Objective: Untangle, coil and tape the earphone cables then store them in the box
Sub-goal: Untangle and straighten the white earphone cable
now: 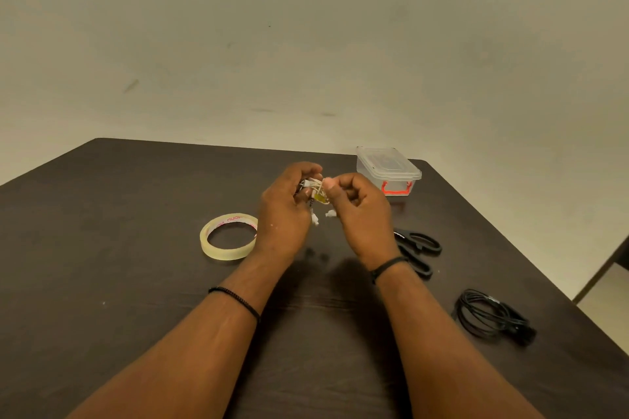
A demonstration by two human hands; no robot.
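Behind both hands, lidded box [388,169].

Both hands, left hand [284,211] and right hand [360,211], pinch coiled white earphones [318,192] above the dark surface [136,282]; a clear box [388,170] sits near its far edge.

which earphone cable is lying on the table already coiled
The black earphone cable, coiled on the table at the right; the white earphone cable is held up in both hands.
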